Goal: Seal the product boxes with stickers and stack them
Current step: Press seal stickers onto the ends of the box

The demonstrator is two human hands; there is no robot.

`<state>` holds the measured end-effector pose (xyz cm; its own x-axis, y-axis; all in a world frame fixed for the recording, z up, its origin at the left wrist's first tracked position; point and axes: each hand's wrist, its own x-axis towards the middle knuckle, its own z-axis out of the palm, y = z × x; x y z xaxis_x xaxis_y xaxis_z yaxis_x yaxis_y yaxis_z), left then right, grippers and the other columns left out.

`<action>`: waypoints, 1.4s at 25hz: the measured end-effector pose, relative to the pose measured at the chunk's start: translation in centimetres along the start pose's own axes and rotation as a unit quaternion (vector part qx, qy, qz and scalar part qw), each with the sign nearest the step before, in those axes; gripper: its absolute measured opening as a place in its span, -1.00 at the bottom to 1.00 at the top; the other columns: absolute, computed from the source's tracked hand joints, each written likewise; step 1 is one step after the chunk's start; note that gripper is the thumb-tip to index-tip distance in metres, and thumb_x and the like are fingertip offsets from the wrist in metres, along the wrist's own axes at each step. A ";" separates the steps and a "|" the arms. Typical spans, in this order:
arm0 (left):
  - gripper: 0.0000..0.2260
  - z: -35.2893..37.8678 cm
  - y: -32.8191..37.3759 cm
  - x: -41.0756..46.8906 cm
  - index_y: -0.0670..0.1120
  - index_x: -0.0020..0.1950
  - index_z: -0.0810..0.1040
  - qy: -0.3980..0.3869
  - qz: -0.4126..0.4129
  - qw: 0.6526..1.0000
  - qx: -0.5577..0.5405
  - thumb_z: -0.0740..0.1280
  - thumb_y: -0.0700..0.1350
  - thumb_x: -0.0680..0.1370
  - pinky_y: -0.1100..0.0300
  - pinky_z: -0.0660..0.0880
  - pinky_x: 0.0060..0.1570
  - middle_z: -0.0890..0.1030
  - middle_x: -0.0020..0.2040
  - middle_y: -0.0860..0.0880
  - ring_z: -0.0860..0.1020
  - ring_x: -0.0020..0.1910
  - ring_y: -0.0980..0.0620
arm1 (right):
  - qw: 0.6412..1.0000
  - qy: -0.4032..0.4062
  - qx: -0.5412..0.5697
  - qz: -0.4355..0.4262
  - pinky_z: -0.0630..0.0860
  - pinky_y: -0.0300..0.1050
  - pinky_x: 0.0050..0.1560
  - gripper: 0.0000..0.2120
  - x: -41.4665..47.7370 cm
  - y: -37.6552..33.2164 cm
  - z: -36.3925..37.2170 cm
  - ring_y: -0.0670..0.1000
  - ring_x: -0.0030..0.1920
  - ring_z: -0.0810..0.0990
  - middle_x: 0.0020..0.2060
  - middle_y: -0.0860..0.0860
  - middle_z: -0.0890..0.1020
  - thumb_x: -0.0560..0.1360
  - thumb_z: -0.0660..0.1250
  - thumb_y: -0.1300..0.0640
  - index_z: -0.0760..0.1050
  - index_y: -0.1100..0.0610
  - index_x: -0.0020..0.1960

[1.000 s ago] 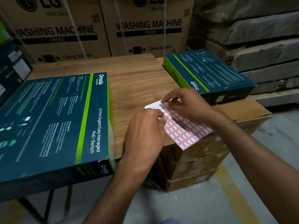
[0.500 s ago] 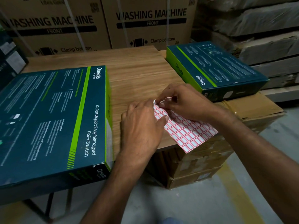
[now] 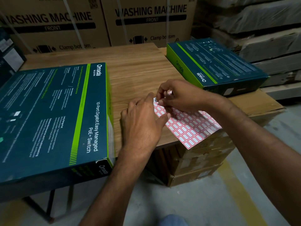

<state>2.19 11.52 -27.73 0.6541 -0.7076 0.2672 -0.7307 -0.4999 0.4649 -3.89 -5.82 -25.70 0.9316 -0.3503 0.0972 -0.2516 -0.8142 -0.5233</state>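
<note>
red-bordered sticker sheet (image 3: 192, 128), teal-green box (image 3: 53, 115)

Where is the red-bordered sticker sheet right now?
Head view, right of centre: the sticker sheet overhangs the table's near right corner, under the left hand and right hand, near the right teal box.

Dim, warm light, seemingly from overhead. The worktop (image 3: 138, 67) shows a soft sheen, with deep shadow beneath. Wide-angle bending bows the edges; the cartons (image 3: 146, 22) behind look slightly blurred.
</note>
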 end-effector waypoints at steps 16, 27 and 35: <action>-0.37 0.1 -0.4 0.0 0.04 0.57 0.36 -0.010 -0.003 1.000 0.000 0.41 0.25 0.57 -0.05 0.23 0.37 0.54 0.45 0.03 0.31 0.53 -0.06 | 0.999 -0.014 -0.048 -0.011 0.55 0.04 0.09 -0.92 -0.1 -0.6 0.0 -0.06 0.03 0.56 0.02 -0.09 0.57 0.63 0.36 0.12 0.61 -0.03 0.05; -0.40 0.2 -0.5 -0.1 0.05 0.53 0.42 -0.002 -0.005 1.000 -0.010 0.42 0.26 0.56 -0.04 0.23 0.36 0.57 0.42 0.04 0.33 0.51 -0.07 | 0.999 0.002 -0.048 -0.015 0.54 0.07 0.16 -0.89 -0.8 -0.1 0.3 -0.05 0.10 0.54 0.06 -0.11 0.56 0.61 0.41 0.08 0.62 -0.11 0.10; -0.32 -0.1 -0.9 -0.3 0.12 0.55 0.40 -0.012 -0.008 0.998 -0.061 0.51 0.24 0.48 -0.09 0.20 0.47 0.57 0.42 0.10 0.30 0.54 -0.04 | 0.997 -0.049 -0.052 0.033 0.54 -0.03 0.17 -0.89 -1.4 -1.5 -0.4 -0.01 0.16 0.54 0.14 -0.04 0.50 0.63 0.37 0.15 0.59 -0.04 0.11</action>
<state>2.60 12.24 -28.14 0.6603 -0.7120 0.2389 -0.6894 -0.4484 0.5689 -4.87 -4.31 -24.74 0.9320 -0.3619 -0.0197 -0.3341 -0.8368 -0.4338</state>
